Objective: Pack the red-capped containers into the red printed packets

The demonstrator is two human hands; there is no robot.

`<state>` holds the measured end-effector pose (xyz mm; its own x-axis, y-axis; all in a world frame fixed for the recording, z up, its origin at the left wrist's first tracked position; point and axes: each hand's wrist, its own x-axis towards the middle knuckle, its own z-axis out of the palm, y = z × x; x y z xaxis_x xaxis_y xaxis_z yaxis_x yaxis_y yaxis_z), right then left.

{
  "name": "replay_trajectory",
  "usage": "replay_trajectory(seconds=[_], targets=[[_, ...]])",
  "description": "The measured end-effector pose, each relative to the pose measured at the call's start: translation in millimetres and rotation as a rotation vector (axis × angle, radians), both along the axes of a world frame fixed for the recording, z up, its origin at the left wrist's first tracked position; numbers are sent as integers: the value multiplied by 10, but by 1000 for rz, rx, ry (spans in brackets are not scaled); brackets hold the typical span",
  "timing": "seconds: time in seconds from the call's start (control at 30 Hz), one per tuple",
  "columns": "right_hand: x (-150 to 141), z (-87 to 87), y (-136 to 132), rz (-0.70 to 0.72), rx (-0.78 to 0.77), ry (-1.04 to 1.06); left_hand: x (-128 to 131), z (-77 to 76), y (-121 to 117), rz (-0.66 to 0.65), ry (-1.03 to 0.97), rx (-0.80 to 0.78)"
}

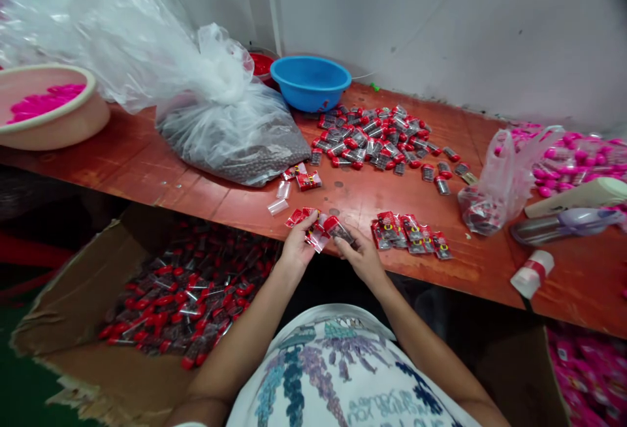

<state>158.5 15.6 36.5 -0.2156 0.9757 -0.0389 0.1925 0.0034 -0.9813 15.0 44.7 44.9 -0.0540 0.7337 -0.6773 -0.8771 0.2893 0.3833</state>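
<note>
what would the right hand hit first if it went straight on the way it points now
Leading with its red-capped bottle, the right hand would probably meet the red-printed plastic sleeves at the left hand; their exact depth gap is unclear.

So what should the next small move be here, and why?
Probably slip the bottle into one of the wrappers. The right hand holds the bottle right by the red-and-clear wrappers in the left hand, and the packets on the table look like bottles already wrapped that way.
</note>
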Motion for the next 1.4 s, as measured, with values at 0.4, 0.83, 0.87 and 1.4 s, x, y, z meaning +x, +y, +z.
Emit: replay_trajectory(seconds=[0.4,0.83,0.87,1.4], targets=[[145,15,-118,-10,206,-64,147,72,-115,74,173,156],[205,-43,-81,17,76,-20,177,146,-195,-60,311,366],[208,-47,-80,8,76,-27,177,143,-201,-74,338,385],[189,0,-39,-91,-168,307,135,162,-253,-313,406,445]])
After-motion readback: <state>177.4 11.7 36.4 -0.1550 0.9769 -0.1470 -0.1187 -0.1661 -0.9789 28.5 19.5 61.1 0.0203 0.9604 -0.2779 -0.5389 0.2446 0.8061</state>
